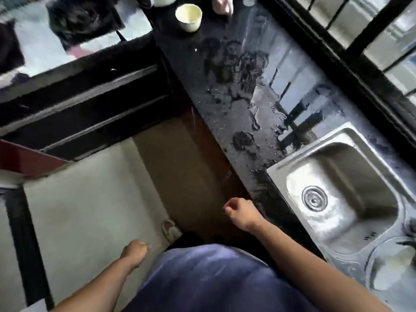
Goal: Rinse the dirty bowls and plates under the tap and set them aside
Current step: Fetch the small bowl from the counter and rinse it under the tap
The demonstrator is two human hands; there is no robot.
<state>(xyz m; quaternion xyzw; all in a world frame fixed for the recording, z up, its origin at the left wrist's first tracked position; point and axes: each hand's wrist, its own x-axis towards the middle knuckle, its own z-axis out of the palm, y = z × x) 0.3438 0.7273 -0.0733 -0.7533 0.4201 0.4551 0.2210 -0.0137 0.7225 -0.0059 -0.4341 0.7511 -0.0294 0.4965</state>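
A steel sink (346, 154) sits in the black counter at the right, its basin holding only the round drain (314, 197). At the bottom right corner a round steel vessel (392, 264) shows at the sink's near end; what it is I cannot tell. A pale yellow cup (189, 17) stands upright far back on the counter. My right hand (242, 211) hovers beside the counter's front edge, left of the sink, fingers curled with nothing in them. Low by my side over the floor is my left hand (135, 249), fingers closed and holding nothing. No tap is in view.
The black counter (236, 86) is wet with puddles between the cup and the sink. A barred window (360, 30) runs along the back right. Dark cabinets (78, 109) stand at the left. The light floor (90, 199) lies below, with my foot (171, 229) on it.
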